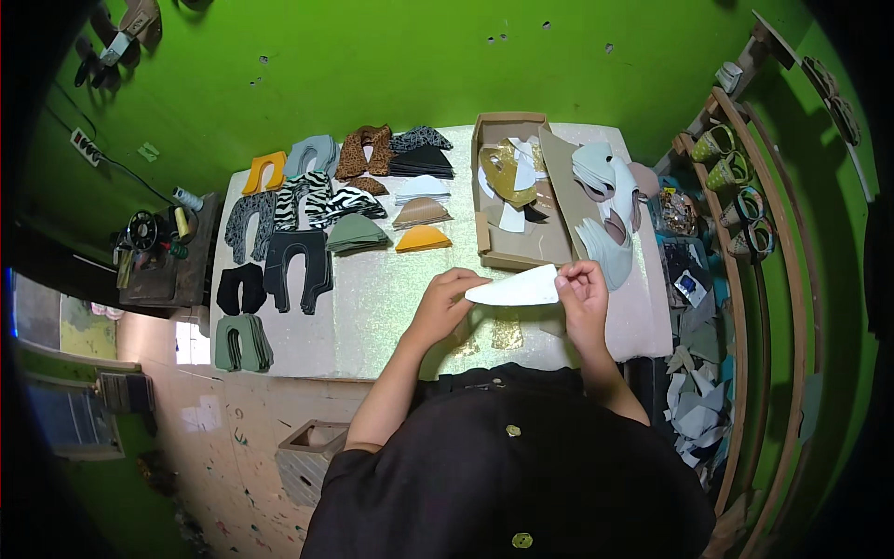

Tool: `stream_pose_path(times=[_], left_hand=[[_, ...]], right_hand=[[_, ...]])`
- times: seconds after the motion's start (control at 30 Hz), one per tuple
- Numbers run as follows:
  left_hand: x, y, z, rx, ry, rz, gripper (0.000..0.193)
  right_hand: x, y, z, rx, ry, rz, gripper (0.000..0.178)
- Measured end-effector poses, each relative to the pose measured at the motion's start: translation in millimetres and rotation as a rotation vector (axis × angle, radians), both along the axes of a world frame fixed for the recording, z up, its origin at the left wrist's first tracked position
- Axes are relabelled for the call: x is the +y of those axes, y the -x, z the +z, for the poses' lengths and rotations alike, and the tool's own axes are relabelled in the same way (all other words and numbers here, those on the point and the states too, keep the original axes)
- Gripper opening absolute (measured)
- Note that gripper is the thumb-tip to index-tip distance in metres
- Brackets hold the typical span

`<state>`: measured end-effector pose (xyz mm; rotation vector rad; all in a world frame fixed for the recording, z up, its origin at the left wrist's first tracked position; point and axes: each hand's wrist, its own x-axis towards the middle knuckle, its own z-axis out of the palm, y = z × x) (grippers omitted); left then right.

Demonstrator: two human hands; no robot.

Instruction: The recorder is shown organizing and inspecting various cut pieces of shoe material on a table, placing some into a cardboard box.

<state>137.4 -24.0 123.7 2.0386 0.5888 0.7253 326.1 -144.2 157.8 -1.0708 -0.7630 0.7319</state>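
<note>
Between both hands, above the near part of the table, a white curved cut piece [515,287] is stretched out flat. My left hand [444,303] pinches its narrow left tip. At the wider right end my right hand [584,291] grips it between thumb and fingers. Beneath the piece, a gold glittery scrap [507,329] lies on the table. Just beyond the hands stands a brown cardboard box [482,233] with gold and white cut pieces inside. Light grey-green cut pieces [605,253] are stacked close to my right hand.
Several stacks of U-shaped and half-moon pieces, such as zebra-striped ones [331,203] and black ones [298,261], cover the left of the pale table [372,303]. A sewing machine [144,231] stands further left. On the right are a wooden shoe rack [745,186] and piled scraps [697,405].
</note>
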Motion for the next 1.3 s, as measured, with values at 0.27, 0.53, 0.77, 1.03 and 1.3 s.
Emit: stream_pose_path(times=[0.27,0.53,0.77,1.03,1.3], left_hand=[[1.4,5.5,30.4,0.17,0.235,0.008,0.019],[-4.6,2.2,36.9,0.247,0.298,-0.16,0.018],[10.0,11.8,2.3,0.228,0.602,-0.061,0.024],[-0.3,7.0,-86.4,0.382,0.449,0.359,0.035],[-21.7,-0.5,-96.9,0.322,0.248,0.488,0.031]], right_hand=[[3.2,3.1,-5.6,-0.363,0.302,-0.12,0.047],[13.2,22.8,-3.5,-0.587,0.388,0.323,0.038],[20.3,7.5,-83.5,-0.208,0.437,0.245,0.022],[25.2,18.0,-123.4,-0.721,0.8,0.071,0.04],[26.0,27.5,-133.2,-0.885,0.813,-0.005,0.037]])
